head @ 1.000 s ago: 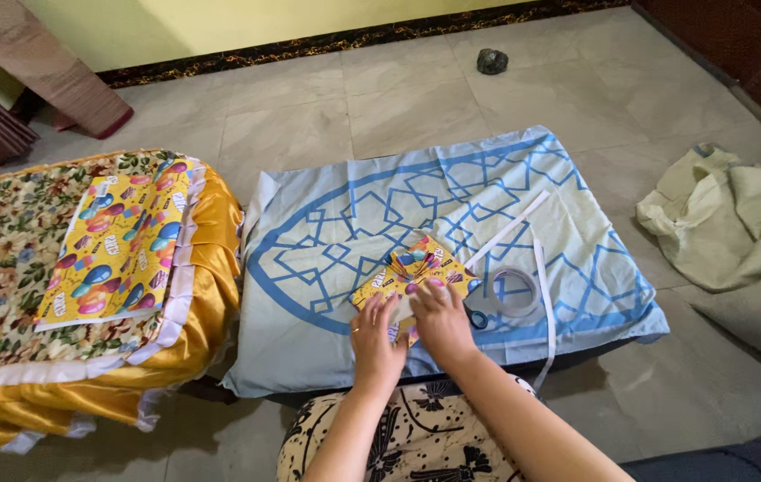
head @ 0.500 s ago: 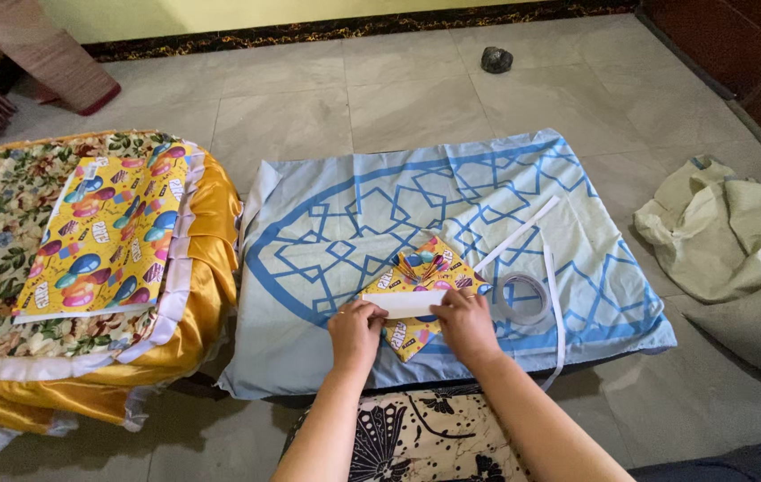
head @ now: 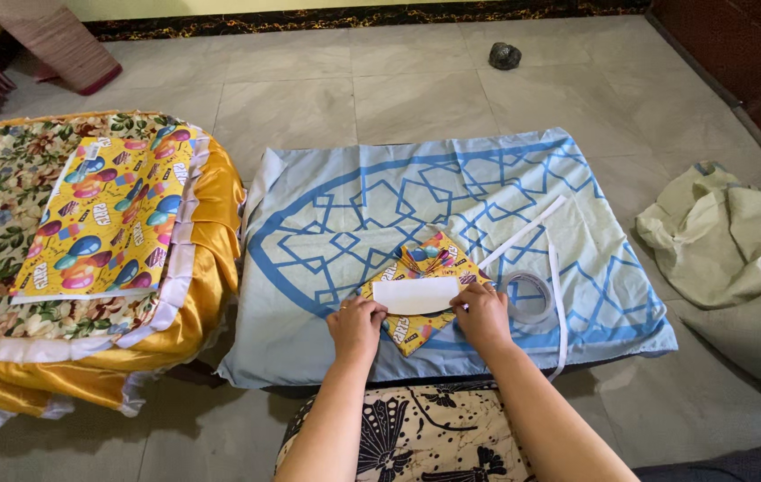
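Head view: you're sitting on the floor [head: 398, 85] over a blue patterned cushion [head: 372, 214]. Your left hand [head: 356, 327] is pinching the left end of a white paper piece [head: 416, 295], fingers closed on its edge. Your right hand [head: 482, 316] is pinching the right end the same way, fingers curled tight on it. You're holding the white paper piece flat, just above a folded yellow balloon-print gift wrap [head: 421, 268], which is lying on the cushion near its front edge, its pleated fan part pointing away from you.

A roll of clear tape [head: 529, 296] is lying just beside your right hand, on the cushion. Two white paper strips [head: 523, 234] are lying next to the roll, one running diagonally up-right, the other running down past the cushion's front edge.

On your left, a full sheet of the same wrapping paper [head: 104, 223] is lying on a floral cushion with a gold satin frill [head: 6, 205]. A crumpled pale cloth [head: 737, 232] is lying on the floor to your right. A small dark object [head: 504, 55] is sitting on the floor tiles far ahead; can't tell what it is.
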